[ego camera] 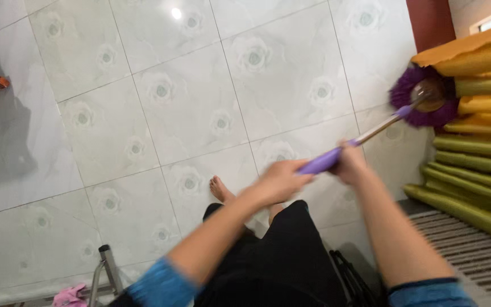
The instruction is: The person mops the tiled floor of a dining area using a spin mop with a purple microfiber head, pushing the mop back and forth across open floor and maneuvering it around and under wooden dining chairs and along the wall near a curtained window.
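Glossy tiled floor (pixel 188 102). Left hand (pixel 279 181) and right hand (pixel 350 164), fingers wrapped on purple duster handle (pixel 320 162), probably for reach; fluffy head (pixel 421 96) beyond fingertips against yellow-green cushions (pixel 478 148).

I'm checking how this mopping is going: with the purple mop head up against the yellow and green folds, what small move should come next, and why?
Probably draw the mop head back toward the bare foot. Both hands, left hand and right hand, grip the purple handle, and the head is already pressed against the fabric folds, off the open tile floor.
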